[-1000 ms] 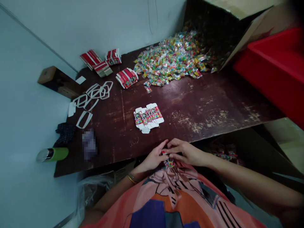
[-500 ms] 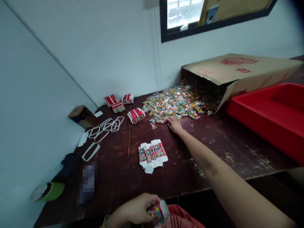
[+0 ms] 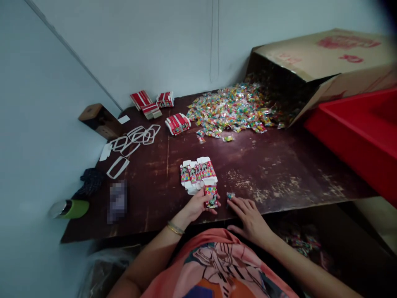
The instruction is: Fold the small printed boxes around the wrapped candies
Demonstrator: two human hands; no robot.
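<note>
My left hand (image 3: 198,203) is closed around a small red printed candy box (image 3: 211,195), its white end flaps open at the top. Just beyond the box lies a fanned stack of flat red-and-white cartons (image 3: 194,174), partly covered by it. My right hand (image 3: 249,217) rests at the table's front edge, fingers stretched forward and thumb apart. Its fingertips touch a small wrapped candy (image 3: 230,195) on the table. Farther back a heap of wrapped candies (image 3: 229,109) spreads out, with one candy (image 3: 228,138) lying loose in front.
A large cardboard box (image 3: 313,58) lies on its side behind the heap, beside a red tray (image 3: 356,136). Bundled red cartons (image 3: 178,123) stand at the back left. White bands (image 3: 118,167), a wooden box (image 3: 101,121) and a green-bodied container (image 3: 76,208) are along the left.
My right hand has come back from the heap to the front edge, where a candy is now at its fingertips. My left hand has raised the box over the table. The view has tilted down.
</note>
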